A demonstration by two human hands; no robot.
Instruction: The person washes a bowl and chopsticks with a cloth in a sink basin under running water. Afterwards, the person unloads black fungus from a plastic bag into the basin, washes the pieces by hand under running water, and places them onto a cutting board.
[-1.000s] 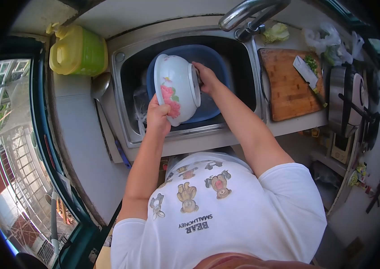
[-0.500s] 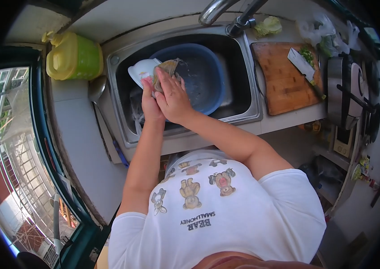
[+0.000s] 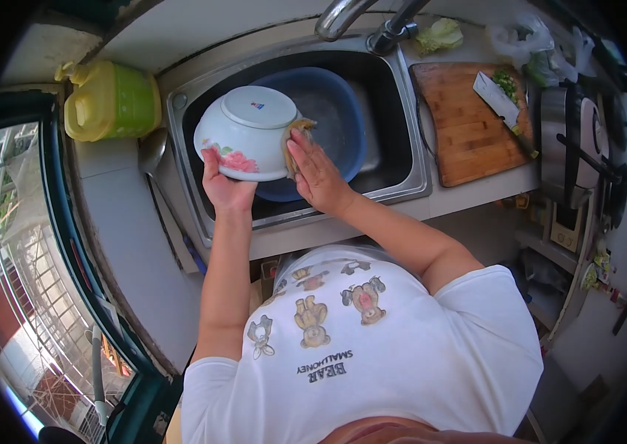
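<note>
A white bowl [image 3: 259, 109] with pink flowers is held bottom up over the sink [image 3: 402, 177], partly covering a blue basin [image 3: 339, 111]. My left hand [image 3: 226, 185] grips its near left rim, with the thumb on the outer wall and the other fingers hidden under the bowl. With its fingers pressed together, my right hand [image 3: 319, 172] holds a brownish cloth [image 3: 297, 137] against the bowl's right side.
Right of the sink lies a cutting board [image 3: 450, 126] bearing a knife [image 3: 496, 98] and chopped greens. A faucet [image 3: 343, 18] hangs over the back edge. A yellow-green jug [image 3: 114, 103] and a ladle [image 3: 152, 152] are at the left.
The bowl has turned from its side through a tilted pose to bottom up. My right hand, which was at its base, now has the cloth on its right side.
</note>
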